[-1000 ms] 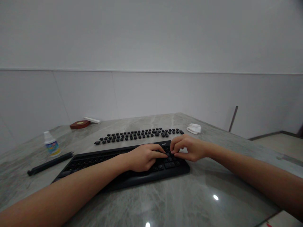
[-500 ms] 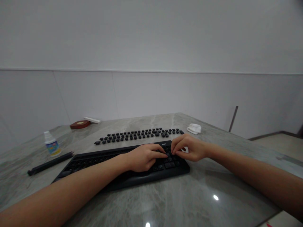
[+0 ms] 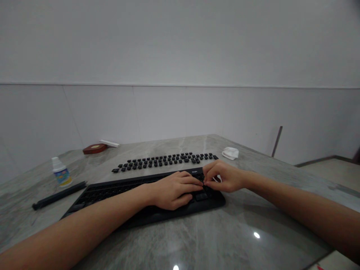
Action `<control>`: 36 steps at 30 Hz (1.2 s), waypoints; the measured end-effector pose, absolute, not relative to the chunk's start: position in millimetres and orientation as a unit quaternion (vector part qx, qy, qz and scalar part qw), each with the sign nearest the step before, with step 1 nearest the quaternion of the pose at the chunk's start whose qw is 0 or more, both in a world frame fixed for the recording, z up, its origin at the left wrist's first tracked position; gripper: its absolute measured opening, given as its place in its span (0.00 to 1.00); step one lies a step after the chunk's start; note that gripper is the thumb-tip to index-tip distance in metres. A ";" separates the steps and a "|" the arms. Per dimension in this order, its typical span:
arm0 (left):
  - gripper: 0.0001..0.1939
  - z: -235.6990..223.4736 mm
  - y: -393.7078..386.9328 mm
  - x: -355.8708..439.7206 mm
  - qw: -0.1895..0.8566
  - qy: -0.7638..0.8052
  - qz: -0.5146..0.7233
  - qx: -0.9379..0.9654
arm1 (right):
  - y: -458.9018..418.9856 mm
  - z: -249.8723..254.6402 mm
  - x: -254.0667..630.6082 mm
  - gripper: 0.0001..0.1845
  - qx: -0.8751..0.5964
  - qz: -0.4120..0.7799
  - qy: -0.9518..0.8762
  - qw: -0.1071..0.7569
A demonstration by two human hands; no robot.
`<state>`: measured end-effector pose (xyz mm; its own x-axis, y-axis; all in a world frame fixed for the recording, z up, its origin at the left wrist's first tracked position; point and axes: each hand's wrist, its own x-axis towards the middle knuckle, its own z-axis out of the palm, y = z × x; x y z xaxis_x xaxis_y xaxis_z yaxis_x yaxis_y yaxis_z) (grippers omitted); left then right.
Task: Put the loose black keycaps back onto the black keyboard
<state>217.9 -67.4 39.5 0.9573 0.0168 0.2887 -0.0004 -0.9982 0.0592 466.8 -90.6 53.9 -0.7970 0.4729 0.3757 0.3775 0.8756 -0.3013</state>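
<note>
A black keyboard (image 3: pixel 202 204) lies across the table in front of me, partly hidden beneath both hands. My left hand (image 3: pixel 177 190) rests on its right half, fingers stretched out over the keys. At the right end, my right hand (image 3: pixel 222 176) has thumb and forefinger pinched close to the keys, right beside the left fingertips. Whatever may be between those fingers is too small to make out. A pale patch shows in the gap under the right hand. Behind the keyboard, loose black keycaps (image 3: pixel 160 161) stand in rows.
To the left are a white bottle with a colourful label (image 3: pixel 61 172) and a long black bar-shaped piece (image 3: pixel 60 195). A reddish-brown box (image 3: pixel 95 149) and a white strip (image 3: pixel 109 143) lie farther back. A crumpled white cloth or tissue (image 3: pixel 230 153) sits behind my right hand.
My left hand has spread and shifted slightly right, its fingertips now meeting those of my right hand. The right hand stays pinched at nearly the same spot. The keyboard has not visibly moved.
</note>
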 end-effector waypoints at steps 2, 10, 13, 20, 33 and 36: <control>0.22 39.8 -67.6 217.8 0.023 0.004 0.147 0.989 | -90.5 54.2 466.7 0.12 -0.226 0.105 -0.942 0.225; 0.22 39.7 -68.4 217.8 0.027 0.006 0.141 0.990 | -87.5 53.2 473.2 0.11 -0.208 0.071 -0.939 0.265; 0.22 39.8 -68.6 218.3 0.028 0.007 0.139 0.990 | -86.5 53.8 476.0 0.11 -0.210 0.043 -0.928 0.304; 0.23 39.1 -67.0 218.4 0.023 0.004 0.137 0.990 | -87.2 51.4 475.3 0.11 -0.190 0.067 -0.941 0.274; 0.21 37.3 -66.1 217.4 0.010 0.022 0.145 0.989 | -80.4 46.4 476.2 0.15 -0.260 0.020 -0.941 0.217; 0.21 36.4 -65.1 217.6 0.012 0.019 0.148 0.989 | -78.8 44.4 475.6 0.15 -0.283 0.014 -0.937 0.203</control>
